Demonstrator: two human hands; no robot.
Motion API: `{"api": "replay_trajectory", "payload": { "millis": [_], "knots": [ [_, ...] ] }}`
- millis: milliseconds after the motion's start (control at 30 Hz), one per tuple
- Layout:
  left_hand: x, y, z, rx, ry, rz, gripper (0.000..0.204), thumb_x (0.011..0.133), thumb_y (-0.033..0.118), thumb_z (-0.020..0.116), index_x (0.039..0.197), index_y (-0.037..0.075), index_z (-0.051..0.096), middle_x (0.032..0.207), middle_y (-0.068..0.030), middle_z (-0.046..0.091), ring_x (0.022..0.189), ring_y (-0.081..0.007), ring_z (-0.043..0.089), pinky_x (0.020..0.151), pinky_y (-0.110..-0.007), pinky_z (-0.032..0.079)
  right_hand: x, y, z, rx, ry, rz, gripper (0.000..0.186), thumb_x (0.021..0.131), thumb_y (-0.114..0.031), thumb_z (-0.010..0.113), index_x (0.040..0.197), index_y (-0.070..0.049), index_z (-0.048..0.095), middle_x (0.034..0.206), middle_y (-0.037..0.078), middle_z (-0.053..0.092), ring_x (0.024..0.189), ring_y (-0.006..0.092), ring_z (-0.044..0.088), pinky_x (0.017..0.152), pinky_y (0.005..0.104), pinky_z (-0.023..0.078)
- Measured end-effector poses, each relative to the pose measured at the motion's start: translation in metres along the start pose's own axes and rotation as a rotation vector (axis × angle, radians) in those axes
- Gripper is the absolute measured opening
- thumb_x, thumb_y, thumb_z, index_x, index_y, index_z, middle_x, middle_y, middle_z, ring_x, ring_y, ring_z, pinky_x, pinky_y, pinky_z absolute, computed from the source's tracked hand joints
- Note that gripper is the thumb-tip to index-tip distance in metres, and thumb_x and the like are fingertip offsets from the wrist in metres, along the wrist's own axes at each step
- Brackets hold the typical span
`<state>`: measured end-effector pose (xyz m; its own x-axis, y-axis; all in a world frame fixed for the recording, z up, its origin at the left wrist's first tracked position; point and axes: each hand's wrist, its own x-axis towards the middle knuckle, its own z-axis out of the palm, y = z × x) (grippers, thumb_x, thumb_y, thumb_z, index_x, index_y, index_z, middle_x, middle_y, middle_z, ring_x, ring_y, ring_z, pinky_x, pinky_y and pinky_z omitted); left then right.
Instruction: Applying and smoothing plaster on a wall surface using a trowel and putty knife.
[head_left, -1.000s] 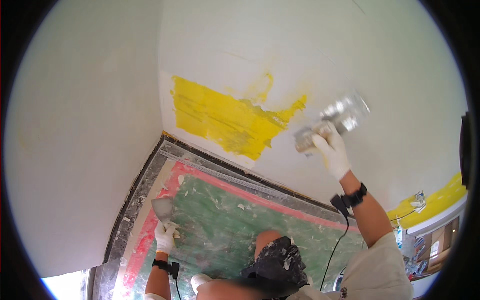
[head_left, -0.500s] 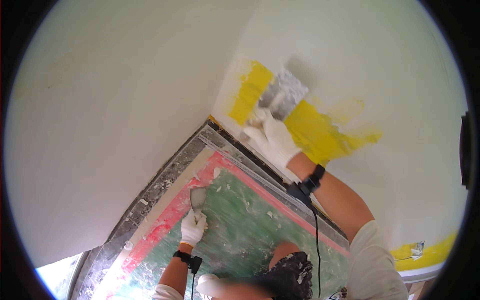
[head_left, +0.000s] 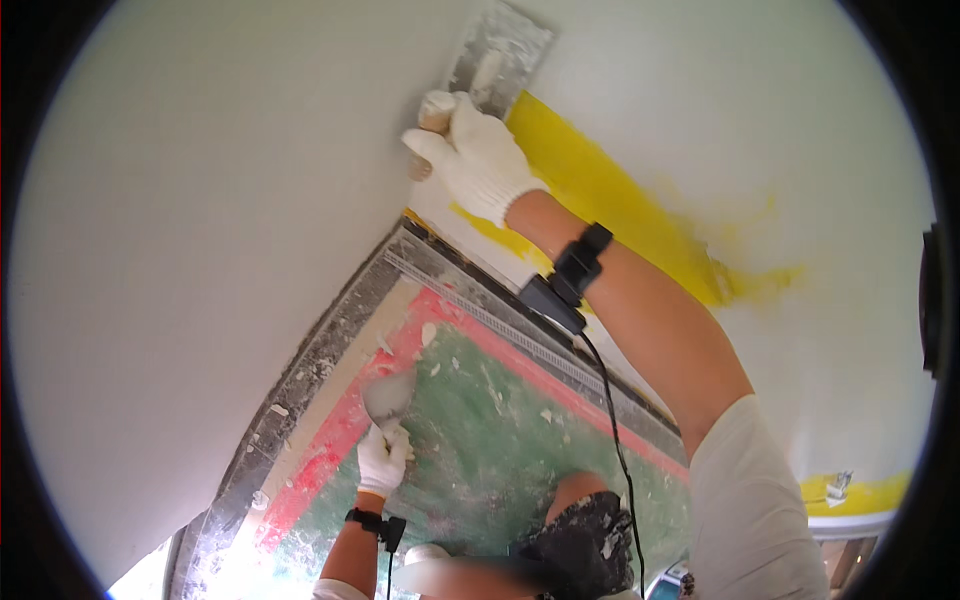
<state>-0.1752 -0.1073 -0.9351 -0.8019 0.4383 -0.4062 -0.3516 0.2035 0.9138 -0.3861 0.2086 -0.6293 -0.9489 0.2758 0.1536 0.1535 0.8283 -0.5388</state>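
Note:
My right hand (head_left: 475, 160), in a white knit glove, grips the handle of a plastering trowel (head_left: 505, 60). The trowel's putty-smeared metal blade lies against the white wall close to the inner corner, above a yellow patch (head_left: 610, 195) on that wall. Lower down, my left hand (head_left: 383, 458), gloved too, is closed round the handle of a putty knife (head_left: 390, 395). Its broad grey blade points away from me over the floor covering. Each wrist wears a black strapped device with a cable.
A green floor covering (head_left: 480, 430) with a red border, spotted with white putty, lies below. A perforated strip (head_left: 480, 315) runs along the wall's foot. Another white wall (head_left: 220, 230) rises at left. Wires hang from a yellow area (head_left: 838, 488) at lower right. My knee shows below.
My right hand has carried the trowel up and left toward the corner. The yellow patch now shows a smoother, straighter upper edge. My left hand has hardly moved; its putty knife is turned slightly.

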Motion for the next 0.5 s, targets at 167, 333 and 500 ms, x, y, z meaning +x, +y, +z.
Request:
{"api": "replay_trajectory", "payload": {
  "millis": [167,333,500],
  "knots": [
    [0.004,-0.006,0.001,-0.015,0.017,0.012,0.013,0.097,0.003,0.062,0.109,-0.001,0.059,0.085,-0.0044,0.068,0.067,-0.0119,0.068,0.059,-0.030,0.059,-0.062,0.043,-0.024,0.004,0.095,0.038,0.050,0.098,-0.043,0.066,0.123,-0.001,0.058,0.105,0.021,0.076,0.106,0.0417,0.072,0.095,0.0480,0.054],
    [0.004,-0.005,0.004,-0.021,0.016,0.027,0.010,0.097,0.002,0.064,0.105,-0.001,0.059,0.083,-0.0050,0.066,0.066,-0.0125,0.068,0.056,-0.030,0.058,-0.164,0.094,-0.086,0.110,0.112,0.062,0.040,0.098,-0.036,0.069,0.119,-0.004,0.058,0.102,0.018,0.075,0.101,0.0392,0.072,0.093,0.0435,0.054],
    [-0.001,0.001,0.003,-0.039,0.014,0.032,0.012,0.097,0.003,0.066,0.107,0.001,0.060,0.085,-0.0047,0.066,0.062,-0.0123,0.064,0.053,-0.028,0.055,-0.261,0.148,-0.152,0.197,0.163,0.021,0.028,0.099,-0.023,0.069,0.117,-0.004,0.061,0.103,0.012,0.072,0.102,0.0293,0.073,0.094,0.0384,0.054]
  ]
}}
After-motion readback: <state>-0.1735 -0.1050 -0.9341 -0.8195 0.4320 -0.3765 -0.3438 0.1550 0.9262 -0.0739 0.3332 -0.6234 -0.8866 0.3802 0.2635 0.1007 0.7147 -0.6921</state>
